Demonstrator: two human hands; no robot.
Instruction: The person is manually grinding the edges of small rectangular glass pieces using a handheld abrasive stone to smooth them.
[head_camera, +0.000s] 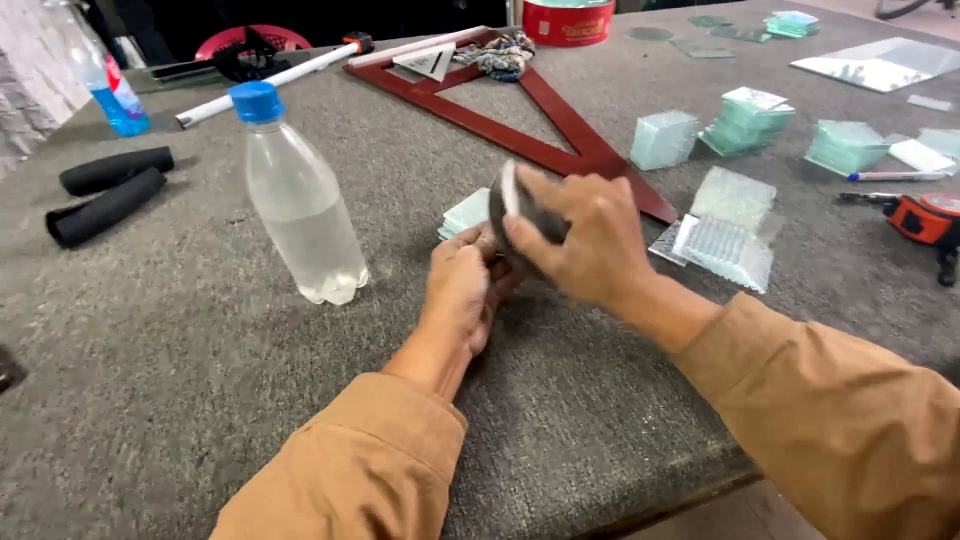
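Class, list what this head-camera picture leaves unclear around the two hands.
- Dark block in right hand: motion-blurred, kind unclear.
- What left hand holds: hidden under the block and fingers.
- Glass stack behind the hands: mostly covered.
- Orange tape measure: cut by the right edge.

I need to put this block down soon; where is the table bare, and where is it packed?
Bare grey carpet lies left of the water bottle, below the black foam grips, and along the near edge between the sleeves. Crowded: the right side, with glass stacks, textured glass pieces and tape measure.
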